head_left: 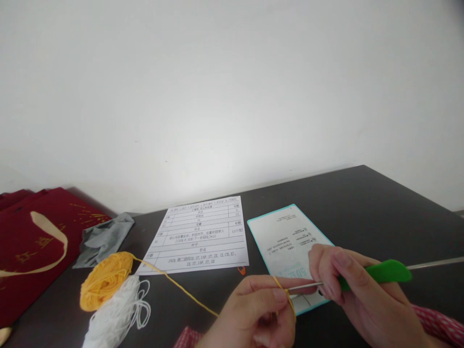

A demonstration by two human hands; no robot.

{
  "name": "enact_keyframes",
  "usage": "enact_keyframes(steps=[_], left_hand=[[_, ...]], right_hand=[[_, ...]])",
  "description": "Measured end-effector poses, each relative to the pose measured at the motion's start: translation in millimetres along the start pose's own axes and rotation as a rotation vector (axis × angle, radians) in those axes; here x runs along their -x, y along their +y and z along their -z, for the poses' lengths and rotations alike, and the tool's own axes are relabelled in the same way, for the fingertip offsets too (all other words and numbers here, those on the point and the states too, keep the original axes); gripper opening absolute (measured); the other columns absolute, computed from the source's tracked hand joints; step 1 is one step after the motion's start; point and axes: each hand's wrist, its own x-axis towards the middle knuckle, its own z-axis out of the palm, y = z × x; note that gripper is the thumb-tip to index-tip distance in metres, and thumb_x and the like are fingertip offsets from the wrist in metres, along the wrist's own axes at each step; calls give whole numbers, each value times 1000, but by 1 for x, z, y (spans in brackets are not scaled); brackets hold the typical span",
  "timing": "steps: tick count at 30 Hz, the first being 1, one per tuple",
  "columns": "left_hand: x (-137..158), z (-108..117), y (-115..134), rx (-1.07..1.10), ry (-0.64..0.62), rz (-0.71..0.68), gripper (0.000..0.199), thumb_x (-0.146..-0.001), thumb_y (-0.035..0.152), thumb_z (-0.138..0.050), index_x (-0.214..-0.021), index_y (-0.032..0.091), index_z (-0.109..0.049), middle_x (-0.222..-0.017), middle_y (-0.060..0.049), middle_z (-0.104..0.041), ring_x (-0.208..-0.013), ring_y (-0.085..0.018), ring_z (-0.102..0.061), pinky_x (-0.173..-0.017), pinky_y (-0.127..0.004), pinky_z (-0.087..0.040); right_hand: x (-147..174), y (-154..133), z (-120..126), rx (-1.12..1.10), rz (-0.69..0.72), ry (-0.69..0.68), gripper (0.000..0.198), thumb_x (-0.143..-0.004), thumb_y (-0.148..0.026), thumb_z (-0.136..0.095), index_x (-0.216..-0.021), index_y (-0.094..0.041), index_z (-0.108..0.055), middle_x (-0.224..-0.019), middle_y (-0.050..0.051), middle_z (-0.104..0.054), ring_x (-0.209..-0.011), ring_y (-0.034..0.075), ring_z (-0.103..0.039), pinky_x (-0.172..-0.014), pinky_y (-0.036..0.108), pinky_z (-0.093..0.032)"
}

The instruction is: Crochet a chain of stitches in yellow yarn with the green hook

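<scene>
My right hand [355, 280] is closed round the green handle of a crochet hook [387, 272]. The hook's thin metal shaft points left to the fingertips of my left hand [261, 304]. Those fingers pinch yellow yarn [289, 292] at the hook's tip, and a strand loops over the index finger. From there the yarn trails left across the table to a yellow yarn ball [107, 280]. White yarn [114, 314] lies against that ball. Any stitches between my fingers are too small to make out.
A printed chart sheet [199, 237] lies behind my left hand. Under and behind both hands is a white packet with a turquoise edge [282, 232]. An orange stitch marker [241, 270] sits near the sheet. Grey cloth [105, 237] and a dark red bag [36, 246] are at left.
</scene>
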Motion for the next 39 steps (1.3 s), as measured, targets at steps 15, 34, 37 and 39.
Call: enact_keyframes(steps=[15, 34, 37, 39], left_hand=[[0, 0, 0, -1, 23, 27, 40, -86, 37, -65, -112, 8, -76, -40, 7, -46, -29, -2, -22, -31, -16, -20], [3, 2, 3, -10, 5, 109, 47, -86, 43, -72, -116, 7, -74, -48, 6, -48, -32, 0, -24, -29, -15, -10], [5, 5, 2, -14, 5, 130, 48, -85, 43, -73, -116, 7, -73, -50, 5, -49, -34, 0, -26, -31, -16, -9], [6, 6, 1, -5, -9, 128, 45, -86, 42, -72, -116, 8, -74, -51, 5, -50, -35, 0, -25, -31, -16, -9]], right_hand=[[-1, 0, -2, -88, -70, 14, 56, -95, -55, -56, -50, -22, -62, -50, 0, -49, -49, 14, -45, -46, 27, -36], [-1, 1, 0, -50, -96, -30, 58, -96, -57, -52, -50, -22, -59, -50, 0, -47, -49, 14, -43, -47, 28, -33], [-3, 2, -1, -88, -162, -32, 59, -93, -59, -54, -49, -21, -58, -50, 0, -47, -49, 13, -41, -46, 28, -31], [-4, 4, -3, -141, -229, -20, 58, -91, -59, -57, -48, -21, -57, -50, 0, -46, -49, 13, -40, -46, 27, -30]])
